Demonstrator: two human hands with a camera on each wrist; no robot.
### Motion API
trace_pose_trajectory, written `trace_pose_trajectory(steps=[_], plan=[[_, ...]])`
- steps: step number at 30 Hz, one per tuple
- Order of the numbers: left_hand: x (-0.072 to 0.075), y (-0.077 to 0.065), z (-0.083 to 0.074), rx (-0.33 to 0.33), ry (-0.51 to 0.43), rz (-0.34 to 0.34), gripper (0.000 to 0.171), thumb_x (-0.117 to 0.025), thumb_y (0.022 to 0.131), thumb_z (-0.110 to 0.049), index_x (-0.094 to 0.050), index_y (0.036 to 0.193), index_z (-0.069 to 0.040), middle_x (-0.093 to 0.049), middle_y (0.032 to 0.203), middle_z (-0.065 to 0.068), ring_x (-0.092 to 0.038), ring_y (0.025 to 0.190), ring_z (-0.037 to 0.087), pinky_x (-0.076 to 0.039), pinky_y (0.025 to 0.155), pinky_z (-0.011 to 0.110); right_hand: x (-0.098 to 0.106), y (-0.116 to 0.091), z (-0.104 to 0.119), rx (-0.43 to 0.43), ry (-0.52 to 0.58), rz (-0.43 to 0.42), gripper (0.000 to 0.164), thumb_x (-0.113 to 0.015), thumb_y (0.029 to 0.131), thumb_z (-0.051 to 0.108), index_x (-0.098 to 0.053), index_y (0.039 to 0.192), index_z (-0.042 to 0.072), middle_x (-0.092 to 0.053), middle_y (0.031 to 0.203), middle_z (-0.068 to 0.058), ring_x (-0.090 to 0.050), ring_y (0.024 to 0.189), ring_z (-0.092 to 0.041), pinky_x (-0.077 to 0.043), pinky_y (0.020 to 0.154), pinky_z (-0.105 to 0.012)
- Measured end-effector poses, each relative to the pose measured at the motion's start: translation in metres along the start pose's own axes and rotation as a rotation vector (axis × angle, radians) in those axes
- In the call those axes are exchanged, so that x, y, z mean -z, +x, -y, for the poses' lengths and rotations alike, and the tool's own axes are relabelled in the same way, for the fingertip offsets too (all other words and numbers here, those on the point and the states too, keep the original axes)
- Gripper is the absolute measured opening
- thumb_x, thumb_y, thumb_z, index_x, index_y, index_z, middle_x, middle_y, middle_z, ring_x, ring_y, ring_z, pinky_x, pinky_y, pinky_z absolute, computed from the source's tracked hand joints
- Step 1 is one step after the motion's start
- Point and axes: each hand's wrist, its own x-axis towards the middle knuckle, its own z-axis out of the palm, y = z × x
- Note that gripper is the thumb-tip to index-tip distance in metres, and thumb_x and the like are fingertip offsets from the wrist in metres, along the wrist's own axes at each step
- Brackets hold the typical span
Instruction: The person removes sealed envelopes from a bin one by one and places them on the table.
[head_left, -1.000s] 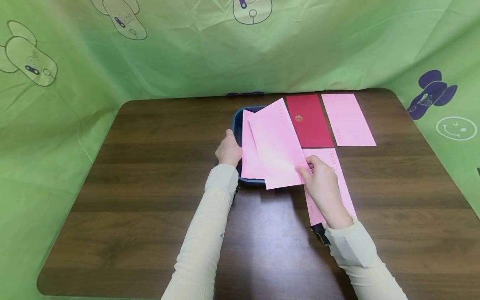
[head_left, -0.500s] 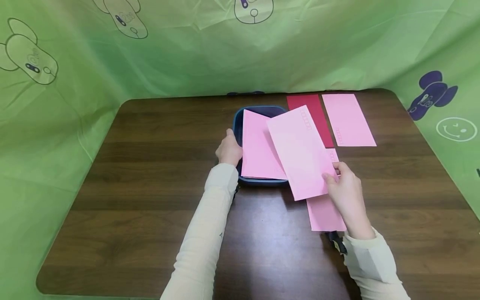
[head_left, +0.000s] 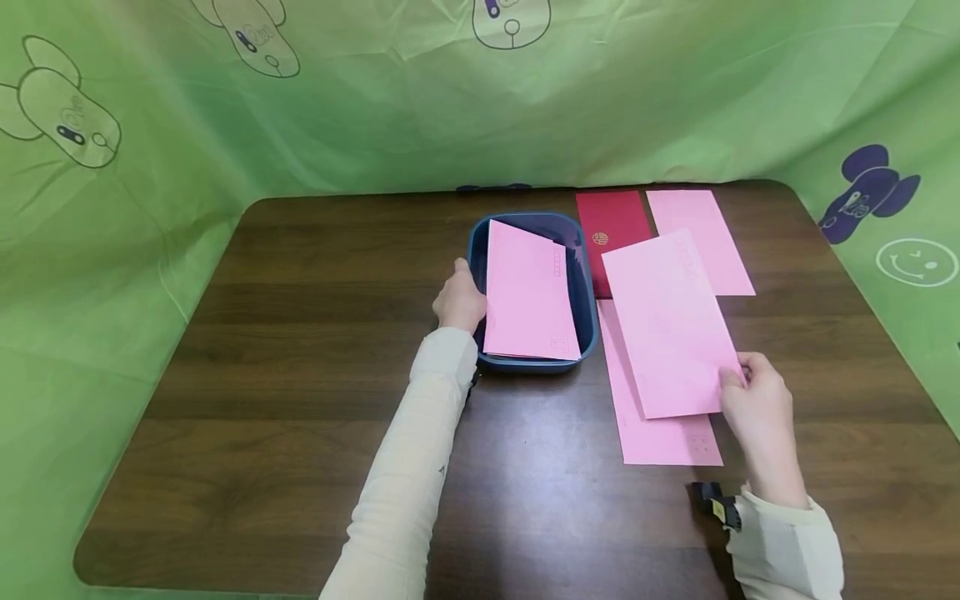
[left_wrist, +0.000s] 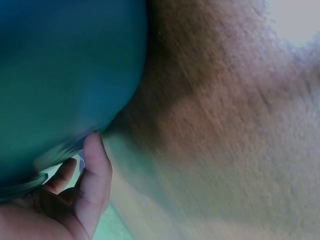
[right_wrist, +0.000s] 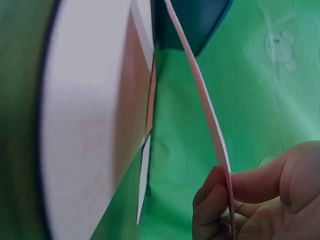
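My left hand (head_left: 459,302) grips the left rim of a blue plastic basin (head_left: 588,317), and the left wrist view shows its fingers (left_wrist: 96,167) against the basin's outer wall (left_wrist: 75,75). Inside the basin lie several pink envelopes (head_left: 528,292). A single pink envelope (head_left: 671,325) is pinched at its lower right corner between the thumb and fingers of my right hand (head_left: 761,408). It hangs above the table, seen edge-on in the right wrist view (right_wrist: 207,107). Under it, partly covered, another pink envelope (head_left: 660,442) lies flat.
A red envelope (head_left: 596,250) with a gold emblem lies right of the basin at the back. Beside it is a pink envelope (head_left: 720,250), partly overlapped by the held one in the head view. Green printed cloth (head_left: 420,108) surrounds the wooden table (head_left: 315,333).
My right hand has carried the pink envelope rightward from over the basin to above the envelope on the table. The pile in the basin is uncovered. My left hand has stayed at the rim.
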Motion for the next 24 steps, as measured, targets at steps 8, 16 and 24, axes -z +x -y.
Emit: trace_pose_trajectory(steps=[8, 16, 24], plan=[[0.001, -0.001, -0.002, -0.003, 0.006, 0.001, 0.064, -0.059, 0.093, -0.016, -0.024, 0.148, -0.015, -0.052, 0.137, 0.015, -0.059, 0.114, 0.033, -0.048, 0.095, 0.048, 0.02, 0.007, -0.026, -0.117, 0.026, 0.023, 0.049, -0.036, 0.099, 0.021, -0.04, 0.136, -0.011, -0.049, 0.128, -0.035, -0.053, 0.077, -0.009, -0.035, 0.062, -0.017], [0.0, -0.001, -0.003, -0.006, 0.011, 0.007, 0.065, -0.058, 0.094, -0.016, -0.023, 0.149, -0.015, -0.052, 0.138, 0.015, -0.059, 0.115, 0.033, -0.047, 0.095, 0.048, 0.047, 0.02, -0.061, -0.135, 0.068, 0.035, 0.054, -0.039, 0.097, 0.02, -0.035, 0.135, -0.018, -0.064, 0.084, -0.018, -0.038, 0.059, 0.017, -0.037, 0.055, -0.009], [0.0, -0.001, -0.003, -0.01, 0.011, 0.007, 0.064, -0.058, 0.093, -0.015, -0.024, 0.147, -0.015, -0.053, 0.135, 0.015, -0.059, 0.112, 0.033, -0.047, 0.094, 0.047, 0.067, 0.024, -0.089, -0.123, 0.041, 0.066, 0.056, -0.04, 0.096, 0.019, -0.034, 0.132, -0.023, -0.042, 0.062, 0.032, -0.04, 0.058, 0.015, -0.038, 0.053, -0.01]])
